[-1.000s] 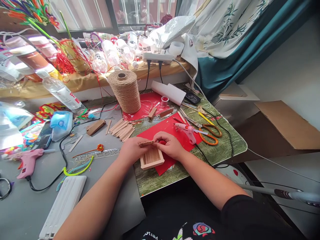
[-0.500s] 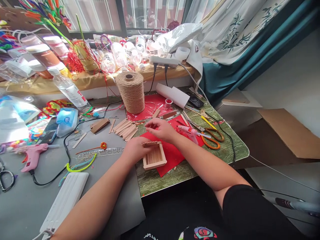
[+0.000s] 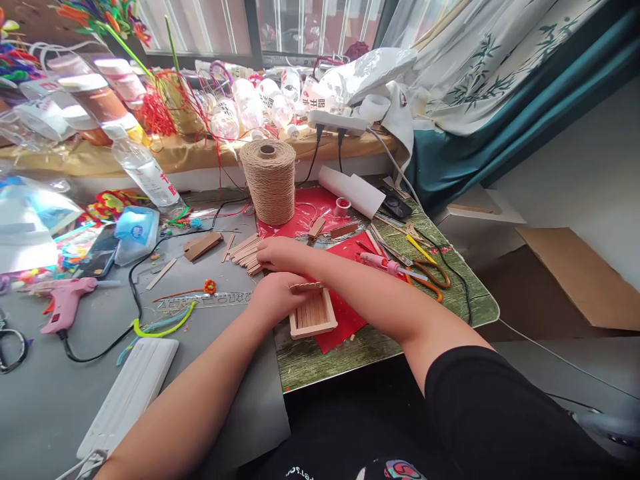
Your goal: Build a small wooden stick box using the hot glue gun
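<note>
One bottle label point(image 3: 165, 187), red lettering illegible; left hand point(image 3: 273, 300) holds tray point(image 3: 315, 318).

Daylight pours through the metal-barred window point(image 3: 200, 27) at the back. On the right, a white bamboo-print curtain point(image 3: 480, 60) and a teal drape point(image 3: 500, 127) hang against the plain white wall point(image 3: 590, 167). Grey tabletop point(image 3: 40, 400) left, green wood-grain board point(image 3: 390, 343) centre.

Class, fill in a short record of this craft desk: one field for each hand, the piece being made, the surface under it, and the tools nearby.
Left hand: fingers grip the far wall of the stick tray
Right hand: reaches across, resting on the loose sticks
Piece: shallow tray of wooden sticks
Under it: red paper on a green-patterned board
Nearby tools: pink glue gun, orange scissors, twine spool
</note>
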A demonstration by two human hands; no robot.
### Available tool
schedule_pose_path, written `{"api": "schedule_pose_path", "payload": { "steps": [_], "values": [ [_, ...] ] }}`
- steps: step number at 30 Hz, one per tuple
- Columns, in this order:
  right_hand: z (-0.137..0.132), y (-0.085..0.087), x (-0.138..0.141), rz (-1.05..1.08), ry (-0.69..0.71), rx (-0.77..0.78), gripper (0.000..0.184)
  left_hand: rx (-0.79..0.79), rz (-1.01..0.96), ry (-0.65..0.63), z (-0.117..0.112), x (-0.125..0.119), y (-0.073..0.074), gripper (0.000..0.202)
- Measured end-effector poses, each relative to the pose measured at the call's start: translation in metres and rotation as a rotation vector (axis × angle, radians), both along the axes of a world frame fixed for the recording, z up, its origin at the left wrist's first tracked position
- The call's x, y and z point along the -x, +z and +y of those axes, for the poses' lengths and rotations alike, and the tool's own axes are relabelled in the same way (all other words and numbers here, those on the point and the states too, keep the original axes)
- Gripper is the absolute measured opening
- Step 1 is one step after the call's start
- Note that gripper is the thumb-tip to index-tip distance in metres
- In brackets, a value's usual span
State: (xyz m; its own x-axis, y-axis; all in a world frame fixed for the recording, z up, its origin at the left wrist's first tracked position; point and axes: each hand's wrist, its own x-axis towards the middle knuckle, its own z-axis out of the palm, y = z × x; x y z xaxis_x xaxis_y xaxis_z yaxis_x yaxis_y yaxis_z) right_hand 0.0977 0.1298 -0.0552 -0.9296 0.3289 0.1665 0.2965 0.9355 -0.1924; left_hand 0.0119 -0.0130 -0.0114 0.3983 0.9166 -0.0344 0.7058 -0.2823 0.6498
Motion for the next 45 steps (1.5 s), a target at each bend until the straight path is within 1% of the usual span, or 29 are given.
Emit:
{"api": "schedule_pose_path", "payload": {
  "steps": [3,8,11,13,15,17,18,19,21,23,25,27,30,33,38,40,43,45],
  "values": [
    [-0.002,0.005,-0.004,0.050,0.003,0.025,0.020,0.008,-0.001,-0.004,0.000,0.000,0.001,0.022],
    [-0.007,0.017,-0.016,0.231,-0.049,0.143,0.013,0.027,0.014,0.021,-0.002,0.000,0.003,0.022],
    [-0.009,0.018,-0.020,0.282,-0.059,0.159,0.011,0.034,0.016,0.026,-0.003,0.000,0.004,0.022],
    [-0.013,0.020,-0.024,0.366,-0.073,0.159,0.014,0.035,0.022,0.027,-0.003,0.000,0.004,0.022],
    [-0.021,0.027,-0.033,0.522,-0.148,0.186,0.014,0.040,0.039,0.031,-0.002,0.001,0.003,0.023],
    [-0.035,0.038,-0.048,0.714,-0.292,0.257,0.012,0.047,0.056,0.034,-0.001,0.002,0.001,0.025],
    [-0.043,0.044,-0.058,0.799,-0.356,0.297,0.017,0.045,0.062,0.033,-0.001,0.002,0.000,0.026],
    [-0.053,0.050,-0.069,0.870,-0.411,0.326,0.026,0.037,0.063,0.029,-0.001,0.003,-0.002,0.027],
    [-0.076,0.058,-0.091,0.989,-0.497,0.350,0.041,0.006,0.049,0.012,0.000,0.004,-0.005,0.027],
    [-0.100,0.060,-0.111,1.059,-0.541,0.372,0.045,-0.010,0.020,-0.006,0.001,0.006,-0.008,0.025],
    [-0.123,0.056,-0.127,1.069,-0.565,0.414,0.040,-0.005,-0.009,-0.015,0.001,0.006,-0.012,0.023],
    [-0.143,0.047,-0.138,1.060,-0.558,0.442,0.033,0.007,-0.026,-0.011,0.002,0.006,-0.014,0.023],
    [-0.159,0.033,-0.144,1.010,-0.534,0.443,0.028,0.017,-0.034,-0.006,0.001,0.006,-0.014,0.024],
    [-0.161,0.029,-0.143,0.948,-0.494,0.388,0.029,0.020,-0.032,-0.015,0.001,0.005,-0.012,0.025],
    [-0.160,0.038,-0.139,0.883,-0.466,0.267,0.037,0.036,-0.010,0.001,-0.001,0.005,-0.008,0.023],
    [-0.160,0.039,-0.139,0.820,-0.423,0.217,0.042,0.039,-0.007,0.004,-0.001,0.006,-0.009,0.023],
    [-0.161,0.036,-0.139,0.733,-0.345,0.144,0.048,0.015,0.003,-0.004,0.000,0.006,-0.012,0.022],
    [-0.162,0.031,-0.138,0.709,-0.359,0.111,0.051,0.006,0.008,-0.011,0.000,0.006,-0.013,0.023]
  ]
}}
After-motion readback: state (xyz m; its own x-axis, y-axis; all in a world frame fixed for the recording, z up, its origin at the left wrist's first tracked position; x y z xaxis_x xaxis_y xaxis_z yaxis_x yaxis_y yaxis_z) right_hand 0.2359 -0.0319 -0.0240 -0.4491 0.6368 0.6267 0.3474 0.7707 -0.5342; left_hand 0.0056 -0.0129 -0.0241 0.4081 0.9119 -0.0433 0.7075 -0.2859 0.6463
